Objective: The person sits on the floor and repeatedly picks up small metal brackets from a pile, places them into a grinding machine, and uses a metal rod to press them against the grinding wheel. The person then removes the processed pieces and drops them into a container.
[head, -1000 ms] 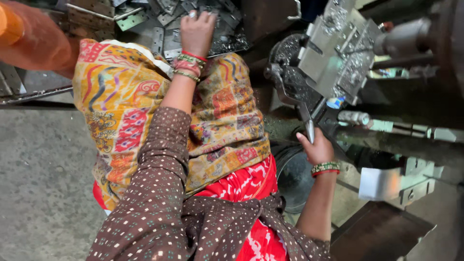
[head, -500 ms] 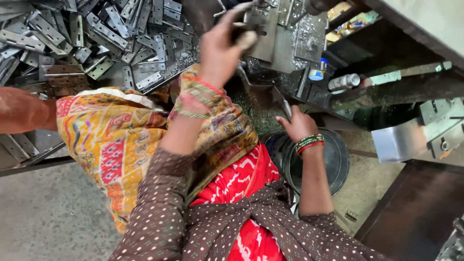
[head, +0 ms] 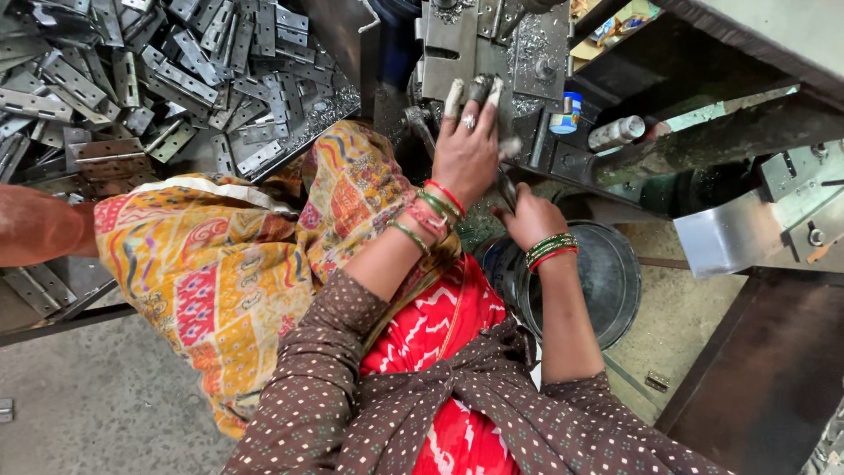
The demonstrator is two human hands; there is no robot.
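My left hand (head: 470, 145) reaches forward to the grey metal press machine (head: 457, 40). Its fingers lie stretched and close together against the machine's face, and the fingertips are wrapped in pale tape. Any piece under the fingers is hidden. My right hand (head: 530, 215) sits lower, closed around a dark lever handle (head: 507, 189) that sticks out of the machine. Both wrists carry coloured bangles. A large heap of flat metal hinges (head: 176, 62) lies at the upper left, beyond my patterned yellow cloth-covered knee (head: 220, 264).
A round dark metal pan (head: 607, 273) stands on the floor below my right arm. Another person's bare arm (head: 40, 224) enters from the left. A small blue-lidded jar (head: 570, 114) and a bottle (head: 615, 132) sit beside the machine. A bent steel sheet (head: 730, 237) and a dark plate (head: 774, 378) lie at right.
My left hand went from the hinge heap across to the machine and now lies flat against it. My right hand kept hold of the lever. The view has swung to the right.
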